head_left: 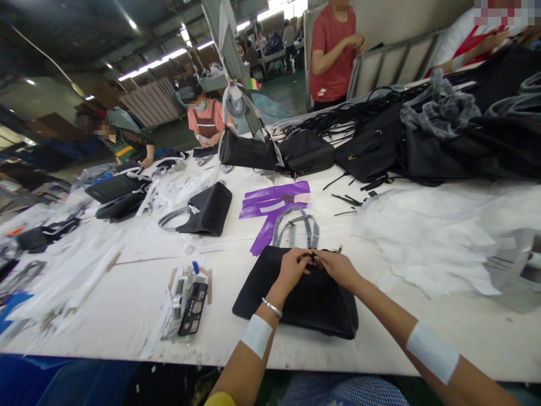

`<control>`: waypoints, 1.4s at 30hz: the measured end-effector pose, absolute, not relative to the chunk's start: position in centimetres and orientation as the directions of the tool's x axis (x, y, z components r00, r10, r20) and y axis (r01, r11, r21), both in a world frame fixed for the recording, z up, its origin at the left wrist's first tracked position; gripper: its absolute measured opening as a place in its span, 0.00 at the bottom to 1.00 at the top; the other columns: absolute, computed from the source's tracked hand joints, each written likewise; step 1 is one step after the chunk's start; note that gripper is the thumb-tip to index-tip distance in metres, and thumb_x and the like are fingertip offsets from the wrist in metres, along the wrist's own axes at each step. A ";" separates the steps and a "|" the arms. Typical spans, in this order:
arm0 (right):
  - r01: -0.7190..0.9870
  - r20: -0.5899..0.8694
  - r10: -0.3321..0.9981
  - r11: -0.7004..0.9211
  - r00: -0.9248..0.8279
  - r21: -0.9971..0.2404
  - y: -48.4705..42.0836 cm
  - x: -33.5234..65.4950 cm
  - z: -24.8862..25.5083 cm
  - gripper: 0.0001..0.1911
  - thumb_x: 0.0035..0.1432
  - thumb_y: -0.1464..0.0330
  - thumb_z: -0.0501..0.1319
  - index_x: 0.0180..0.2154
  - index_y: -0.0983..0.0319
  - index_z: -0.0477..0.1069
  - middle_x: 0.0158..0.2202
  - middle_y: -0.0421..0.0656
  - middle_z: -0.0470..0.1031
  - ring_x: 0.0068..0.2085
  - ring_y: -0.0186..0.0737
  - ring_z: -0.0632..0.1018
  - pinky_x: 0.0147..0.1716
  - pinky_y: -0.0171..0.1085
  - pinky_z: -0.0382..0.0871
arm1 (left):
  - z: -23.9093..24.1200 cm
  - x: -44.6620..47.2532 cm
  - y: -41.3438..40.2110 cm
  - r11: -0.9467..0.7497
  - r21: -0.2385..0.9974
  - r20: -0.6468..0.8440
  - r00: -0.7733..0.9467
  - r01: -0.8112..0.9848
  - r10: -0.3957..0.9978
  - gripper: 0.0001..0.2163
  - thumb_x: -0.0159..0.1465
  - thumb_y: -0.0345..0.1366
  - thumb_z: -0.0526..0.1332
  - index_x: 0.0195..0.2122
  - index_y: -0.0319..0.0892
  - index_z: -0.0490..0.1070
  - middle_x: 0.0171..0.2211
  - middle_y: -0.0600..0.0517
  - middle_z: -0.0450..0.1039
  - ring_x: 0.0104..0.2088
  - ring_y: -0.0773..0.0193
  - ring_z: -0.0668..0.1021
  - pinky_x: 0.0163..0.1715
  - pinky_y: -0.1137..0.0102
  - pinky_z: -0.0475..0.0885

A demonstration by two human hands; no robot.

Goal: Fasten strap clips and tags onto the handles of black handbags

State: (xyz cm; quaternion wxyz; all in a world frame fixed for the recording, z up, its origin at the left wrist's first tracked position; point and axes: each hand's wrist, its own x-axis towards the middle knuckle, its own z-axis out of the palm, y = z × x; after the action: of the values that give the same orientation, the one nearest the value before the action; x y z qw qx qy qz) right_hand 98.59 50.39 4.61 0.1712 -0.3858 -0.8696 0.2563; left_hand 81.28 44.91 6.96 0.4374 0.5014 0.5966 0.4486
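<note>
A black handbag (270, 293) lies on the white table right in front of me, its plastic-wrapped handles (313, 228) pointing away. My left hand (293, 268) and my right hand (338, 268) meet at the bag's top edge. The fingers of both are pinched together around a small dark piece with a bit of gold-coloured metal, too small to name. Under the handles and beyond them, strips of purple tape (264, 239) are stuck to the table.
Left of the bag lie a black phone-like object (193, 309) and small tools. Another black handbag (211, 211) stands farther off. White sheets (439, 242) spread at the right, below a heap of black bags (380, 146). Several people work around the table (139, 304).
</note>
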 end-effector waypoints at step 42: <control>0.398 -0.116 0.959 -0.004 -0.259 -0.917 49.4 98.0 5.0 0.16 0.58 0.58 0.51 0.24 0.59 0.68 0.18 0.37 0.70 0.23 0.38 0.73 0.26 0.34 0.65 | 5.9 82.7 45.2 0.056 0.953 0.012 -0.222 0.297 0.975 0.08 0.62 0.34 0.60 0.40 0.39 0.76 0.36 0.48 0.76 0.32 0.64 0.78 0.34 0.68 0.75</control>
State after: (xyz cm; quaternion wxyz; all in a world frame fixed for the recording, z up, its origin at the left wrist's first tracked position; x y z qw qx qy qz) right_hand 98.01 49.38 4.99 0.2987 -0.5305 -0.6395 0.4694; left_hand 82.70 45.21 5.93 0.3648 0.5059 0.6285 0.4647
